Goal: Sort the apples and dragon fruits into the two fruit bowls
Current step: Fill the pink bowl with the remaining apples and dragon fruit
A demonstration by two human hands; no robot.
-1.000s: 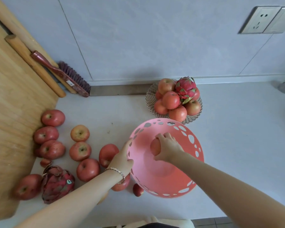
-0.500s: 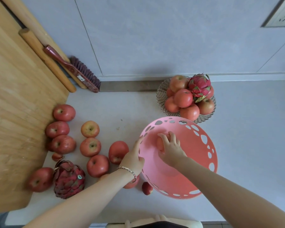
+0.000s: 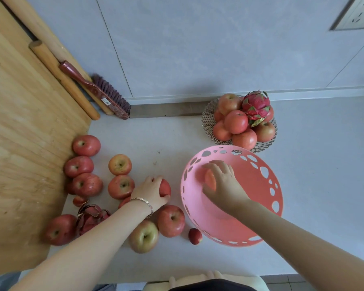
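A pink perforated bowl (image 3: pixel 254 208) sits on the pale counter. Inside it my right hand (image 3: pixel 224 185) hovers with fingers spread over an orange-red apple (image 3: pixel 210 179) lying against the bowl's left wall. My left hand (image 3: pixel 149 193), a bracelet on its wrist, is closed over a red apple (image 3: pixel 165 186) just left of the bowl. Several loose apples lie around it, such as one (image 3: pixel 170 220) near my wrist and another (image 3: pixel 120 164) farther back. A dragon fruit (image 3: pixel 88 217) lies at the front left, partly behind my forearm. The wire bowl (image 3: pixel 206 118) behind holds apples and a dragon fruit (image 3: pixel 255 106).
A large wooden board (image 3: pixel 19 143) borders the apples on the left. Rolling pins (image 3: pixel 65 80) and a red brush (image 3: pixel 97 91) lean at the back left. A tiny red fruit (image 3: pixel 194 236) lies by the pink bowl's front. A wall socket (image 3: pixel 357 15) is at top right.
My left hand left the pink bowl's rim and moved left onto a red apple. My right hand's fingers spread apart over the apple in the bowl. The view shifted.
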